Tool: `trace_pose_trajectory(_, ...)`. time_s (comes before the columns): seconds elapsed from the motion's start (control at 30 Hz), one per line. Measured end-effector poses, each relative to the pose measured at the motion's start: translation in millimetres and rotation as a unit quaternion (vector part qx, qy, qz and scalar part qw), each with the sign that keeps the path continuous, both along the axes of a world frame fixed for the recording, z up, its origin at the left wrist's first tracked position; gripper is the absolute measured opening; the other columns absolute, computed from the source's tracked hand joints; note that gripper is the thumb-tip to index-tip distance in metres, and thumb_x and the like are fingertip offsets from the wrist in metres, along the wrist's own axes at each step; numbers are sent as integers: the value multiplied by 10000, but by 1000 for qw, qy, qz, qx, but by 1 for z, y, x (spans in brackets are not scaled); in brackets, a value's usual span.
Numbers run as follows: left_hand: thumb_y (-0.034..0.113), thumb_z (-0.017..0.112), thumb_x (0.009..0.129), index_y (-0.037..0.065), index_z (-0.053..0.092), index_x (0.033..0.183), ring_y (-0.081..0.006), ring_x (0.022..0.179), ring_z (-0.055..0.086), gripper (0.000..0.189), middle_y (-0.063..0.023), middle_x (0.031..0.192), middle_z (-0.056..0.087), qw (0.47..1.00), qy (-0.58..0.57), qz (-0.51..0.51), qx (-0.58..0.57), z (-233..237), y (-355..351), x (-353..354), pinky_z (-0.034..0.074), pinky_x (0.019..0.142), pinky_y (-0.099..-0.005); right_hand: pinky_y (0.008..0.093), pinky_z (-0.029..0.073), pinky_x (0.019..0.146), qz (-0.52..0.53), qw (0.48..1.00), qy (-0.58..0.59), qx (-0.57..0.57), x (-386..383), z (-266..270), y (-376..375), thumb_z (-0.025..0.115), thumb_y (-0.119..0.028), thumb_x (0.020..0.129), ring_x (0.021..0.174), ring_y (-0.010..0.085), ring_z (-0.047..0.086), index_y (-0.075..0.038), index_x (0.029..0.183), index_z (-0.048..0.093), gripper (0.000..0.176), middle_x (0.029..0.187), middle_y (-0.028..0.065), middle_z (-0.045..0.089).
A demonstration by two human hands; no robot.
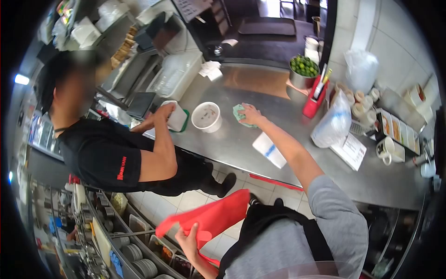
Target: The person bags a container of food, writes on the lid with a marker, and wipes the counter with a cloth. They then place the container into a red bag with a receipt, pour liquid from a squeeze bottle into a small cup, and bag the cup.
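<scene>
My right hand point(251, 115) presses down on a pale green cloth point(239, 113) on the steel counter point(223, 148). In my left hand point(188, 239), low beside my apron, the fingers close around a limp red sheet of cloth or plastic point(218, 211) that hangs out over the floor. A white folded cloth with a blue stripe point(270, 149) lies on the counter below my right forearm. Left of the green cloth stands a round white tub point(206, 117) with some bits inside it.
At the left, a co-worker in black point(107, 149) handles a white container point(177, 116) at the counter. A metal pot of green limes point(304, 69), a red holder point(316, 97), a plastic-wrapped bundle point(332, 122) and a mug point(385, 149) stand along the back and right.
</scene>
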State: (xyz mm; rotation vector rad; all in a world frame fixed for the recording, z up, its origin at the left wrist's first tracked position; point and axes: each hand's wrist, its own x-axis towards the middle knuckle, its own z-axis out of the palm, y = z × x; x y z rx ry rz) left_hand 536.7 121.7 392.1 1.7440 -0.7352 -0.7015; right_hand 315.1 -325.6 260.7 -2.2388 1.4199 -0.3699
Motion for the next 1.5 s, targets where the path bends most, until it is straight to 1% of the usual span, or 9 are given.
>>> trace_pose_trajectory(0.23,23,641,783,-48,627,804,-73,644,543,75,-64,750,641,996,54,50,-57,6,-7,-6,437,614,-219,419,434,846,100,948,-238,-186,70,-60,200,500,14,688,984,343,545,-47,917,624,267,989,168,596)
trace_pose_trajectory(0.33,37,613,810,-53,626,857,-75,668,550,102,-70,788,646,997,21,7,-68,15,-13,1,440,623,-215,371,456,824,222,888,-321,244,76,-66,270,527,37,638,950,312,585,-73,994,649,392,993,153,630)
trace_pose_trajectory(0.53,31,589,825,-62,622,914,-71,688,560,133,-62,823,649,992,87,-29,-92,31,-16,-7,442,627,-206,288,482,746,-13,878,-477,34,-21,34,133,477,49,781,878,110,582,-43,1092,597,345,1011,82,634)
trace_pose_trajectory(0.73,49,658,780,-34,625,780,-45,575,471,89,-10,643,572,992,-70,-83,-69,4,-49,-26,375,518,-205,394,480,788,-262,933,-180,-168,-105,9,14,466,19,755,935,396,555,-117,1062,620,369,1035,210,563)
trace_pose_trajectory(0.83,38,660,766,-35,633,804,-65,593,504,87,-32,675,604,985,-50,-108,-125,-8,-63,-35,399,544,-215,421,476,776,-273,930,140,-203,-130,-36,10,505,-126,787,1016,267,526,-111,974,612,216,1055,100,554)
trace_pose_trajectory(1.0,82,673,771,13,517,617,-65,527,478,230,-21,615,569,973,-130,-118,-148,-11,-67,-32,384,473,-226,457,448,778,-310,923,70,-217,-119,-13,16,573,-269,767,1019,297,502,-92,1036,577,322,1023,112,554)
trace_pose_trajectory(1.07,181,663,781,61,507,969,-192,721,540,272,-108,914,559,978,-189,-84,15,27,-56,-52,454,658,-328,467,433,796,-340,913,-108,-199,-86,26,57,606,-324,749,968,348,518,-89,1149,483,480,903,145,583)
trace_pose_trajectory(1.2,160,657,794,32,474,729,-109,608,462,233,-54,708,534,996,-29,6,-84,-13,-76,-53,383,533,-264,296,511,579,315,742,-520,283,-15,41,193,545,-108,824,671,188,633,-19,992,600,198,871,102,644)
trace_pose_trajectory(1.5,113,654,796,-6,560,648,-88,521,466,212,-12,590,539,989,-5,-29,-147,-32,-77,-67,383,490,-238,233,463,654,181,804,-527,207,8,73,287,544,-134,883,744,79,562,-15,870,560,120,805,14,576)
